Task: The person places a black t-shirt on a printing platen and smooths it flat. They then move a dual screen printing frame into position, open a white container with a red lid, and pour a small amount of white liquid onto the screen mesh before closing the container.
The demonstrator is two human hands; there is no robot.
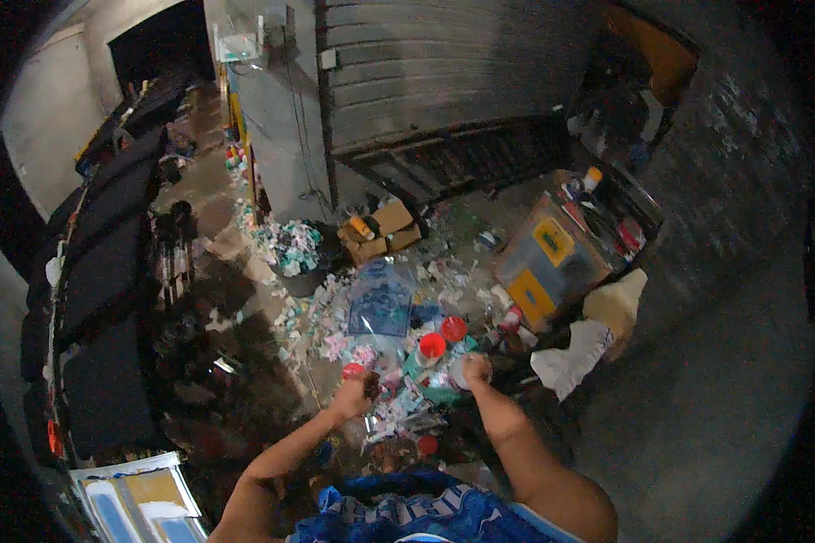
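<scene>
My left hand point(358, 396) is closed low over the scraps. A red round thing point(353, 370) shows just beyond its fingers; whether the hand grips it is too dim to tell. My right hand point(477, 369) is closed at the edge of a pale, whitish rounded thing point(459, 373). Between and beyond the hands stand a red open-topped container point(432, 346) and another red round container point(453, 328). Pale, pink and green scraps point(403, 409) lie around them. Farther out is a see-through bluish sheet or bag point(380, 303). A small red round piece point(427, 444) lies close to my body.
A dark bucket point(304, 283) heaped with pale scraps stands far left, beside an open cardboard box point(391, 217). On the right is a grey-and-yellow box point(552, 258) holding bottles, with a white sack point(572, 360) near it. A framed panel point(140, 498) is at lower left.
</scene>
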